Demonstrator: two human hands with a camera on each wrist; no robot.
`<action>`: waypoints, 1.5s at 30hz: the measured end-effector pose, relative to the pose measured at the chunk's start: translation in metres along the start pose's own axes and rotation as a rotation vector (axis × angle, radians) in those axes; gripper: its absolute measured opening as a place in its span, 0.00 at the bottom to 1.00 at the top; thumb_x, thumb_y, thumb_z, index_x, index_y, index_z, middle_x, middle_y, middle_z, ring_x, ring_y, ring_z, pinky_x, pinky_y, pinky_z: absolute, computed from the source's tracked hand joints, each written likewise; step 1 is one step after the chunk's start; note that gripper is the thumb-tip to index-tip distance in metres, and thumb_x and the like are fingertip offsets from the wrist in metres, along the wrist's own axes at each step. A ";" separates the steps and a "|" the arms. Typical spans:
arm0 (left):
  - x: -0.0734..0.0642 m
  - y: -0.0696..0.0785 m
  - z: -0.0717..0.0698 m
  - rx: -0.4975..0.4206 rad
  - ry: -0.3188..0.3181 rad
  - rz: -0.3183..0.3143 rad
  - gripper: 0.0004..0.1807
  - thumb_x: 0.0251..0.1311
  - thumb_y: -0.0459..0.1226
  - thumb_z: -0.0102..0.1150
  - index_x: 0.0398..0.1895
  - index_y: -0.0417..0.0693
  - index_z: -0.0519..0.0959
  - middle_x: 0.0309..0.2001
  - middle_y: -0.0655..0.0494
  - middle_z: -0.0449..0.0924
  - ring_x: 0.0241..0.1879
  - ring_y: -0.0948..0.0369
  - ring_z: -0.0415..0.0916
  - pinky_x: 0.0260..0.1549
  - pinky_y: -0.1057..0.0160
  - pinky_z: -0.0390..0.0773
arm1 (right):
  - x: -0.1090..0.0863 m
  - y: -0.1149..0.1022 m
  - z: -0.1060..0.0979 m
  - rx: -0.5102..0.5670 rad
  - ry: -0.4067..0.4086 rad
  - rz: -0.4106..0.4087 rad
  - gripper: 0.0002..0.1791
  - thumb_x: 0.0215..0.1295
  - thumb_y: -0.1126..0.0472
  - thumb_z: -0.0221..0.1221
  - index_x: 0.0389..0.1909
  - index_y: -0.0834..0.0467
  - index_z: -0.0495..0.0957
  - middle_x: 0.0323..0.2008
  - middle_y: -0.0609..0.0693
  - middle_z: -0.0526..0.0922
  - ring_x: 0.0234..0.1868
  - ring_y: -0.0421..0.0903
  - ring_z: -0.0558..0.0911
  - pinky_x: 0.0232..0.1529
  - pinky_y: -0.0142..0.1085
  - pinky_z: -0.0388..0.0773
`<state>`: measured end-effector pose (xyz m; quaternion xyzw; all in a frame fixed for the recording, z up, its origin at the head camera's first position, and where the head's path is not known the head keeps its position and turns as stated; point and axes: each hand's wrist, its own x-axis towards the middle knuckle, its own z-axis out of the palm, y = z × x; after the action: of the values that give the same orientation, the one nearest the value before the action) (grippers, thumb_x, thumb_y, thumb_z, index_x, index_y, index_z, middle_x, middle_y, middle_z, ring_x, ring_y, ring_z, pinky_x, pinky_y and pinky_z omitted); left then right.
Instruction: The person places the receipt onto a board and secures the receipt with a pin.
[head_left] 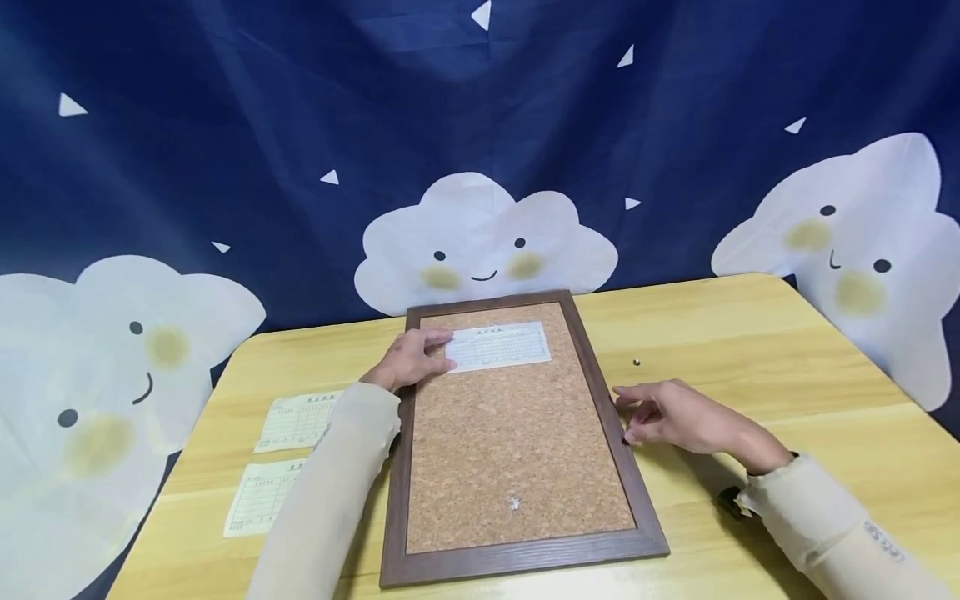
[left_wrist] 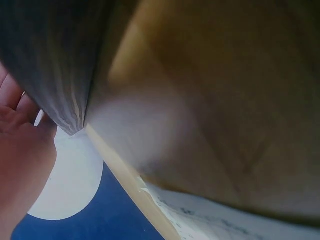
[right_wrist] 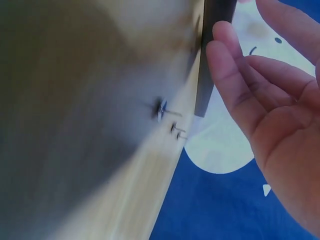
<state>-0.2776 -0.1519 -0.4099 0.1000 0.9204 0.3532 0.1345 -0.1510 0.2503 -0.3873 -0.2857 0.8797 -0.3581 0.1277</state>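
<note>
A brown-framed cork board [head_left: 517, 442] lies on the table, with a printed paper slip [head_left: 498, 346] flat near its far end. My left hand [head_left: 408, 358] reaches over the left frame, its fingertips and thumb resting on the slip's left edge. Beside the right frame is my right hand [head_left: 686, 414], fingers loosely bent, fingertips close to the frame edge. In the right wrist view several thumbtacks [right_wrist: 161, 110] lie on the table near this hand. One small tack [head_left: 637, 362] shows beyond it in the head view.
Two pale green printed slips, an upper one [head_left: 288, 421] and a lower one [head_left: 258, 500], lie left of the board, partly behind the left sleeve. A small silvery patch [head_left: 514, 503] shows on the near cork. A blue cloud-patterned curtain [head_left: 487, 100] hangs behind the table.
</note>
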 end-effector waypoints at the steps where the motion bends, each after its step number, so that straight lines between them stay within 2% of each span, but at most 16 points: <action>1: 0.000 -0.001 0.000 -0.003 0.001 -0.004 0.32 0.60 0.38 0.70 0.69 0.49 0.73 0.70 0.51 0.70 0.73 0.53 0.58 0.71 0.50 0.56 | 0.000 0.000 -0.001 -0.004 0.008 0.002 0.34 0.61 0.65 0.69 0.62 0.80 0.68 0.51 0.66 0.82 0.41 0.41 0.85 0.40 0.33 0.83; 10: 0.000 -0.002 0.000 -0.021 -0.004 -0.024 0.32 0.60 0.38 0.70 0.69 0.50 0.73 0.70 0.51 0.69 0.73 0.52 0.57 0.71 0.49 0.56 | -0.002 -0.002 -0.014 -0.057 0.115 0.070 0.25 0.64 0.65 0.66 0.58 0.74 0.75 0.50 0.63 0.84 0.41 0.41 0.86 0.38 0.32 0.82; 17: 0.000 0.000 -0.001 -0.027 0.000 -0.018 0.32 0.60 0.38 0.70 0.69 0.50 0.74 0.70 0.51 0.69 0.73 0.52 0.58 0.71 0.50 0.57 | -0.001 0.001 -0.025 -0.143 0.205 0.051 0.17 0.62 0.68 0.67 0.50 0.71 0.80 0.37 0.49 0.86 0.37 0.39 0.83 0.39 0.33 0.82; 21: -0.001 0.001 -0.001 -0.028 -0.005 -0.015 0.32 0.60 0.38 0.70 0.69 0.50 0.74 0.70 0.51 0.69 0.73 0.53 0.57 0.71 0.50 0.57 | -0.001 0.004 -0.030 -0.148 0.232 0.040 0.15 0.61 0.70 0.67 0.48 0.70 0.81 0.34 0.47 0.85 0.35 0.37 0.82 0.37 0.32 0.82; 28: -0.001 0.000 -0.001 -0.046 -0.006 -0.026 0.32 0.60 0.38 0.71 0.69 0.51 0.74 0.70 0.52 0.69 0.73 0.54 0.57 0.71 0.51 0.56 | 0.001 0.010 -0.038 -0.150 0.237 0.045 0.10 0.62 0.72 0.66 0.44 0.70 0.81 0.32 0.50 0.85 0.34 0.37 0.82 0.35 0.31 0.81; 36: -0.001 0.001 -0.001 -0.048 -0.011 -0.011 0.32 0.60 0.37 0.71 0.68 0.49 0.74 0.70 0.51 0.69 0.72 0.52 0.59 0.70 0.50 0.59 | 0.002 0.019 -0.043 -0.177 0.255 0.044 0.07 0.61 0.73 0.66 0.40 0.68 0.82 0.31 0.46 0.84 0.33 0.35 0.80 0.35 0.30 0.80; 45: -0.001 0.000 -0.001 -0.046 -0.001 -0.017 0.31 0.60 0.37 0.71 0.68 0.49 0.74 0.70 0.50 0.69 0.72 0.52 0.60 0.70 0.49 0.60 | 0.006 0.026 -0.047 -0.203 0.241 0.066 0.08 0.60 0.72 0.66 0.40 0.68 0.82 0.30 0.44 0.83 0.31 0.35 0.80 0.33 0.30 0.80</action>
<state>-0.2772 -0.1526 -0.4091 0.0892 0.9128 0.3731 0.1404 -0.1870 0.2877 -0.3719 -0.2231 0.9292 -0.2947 0.0032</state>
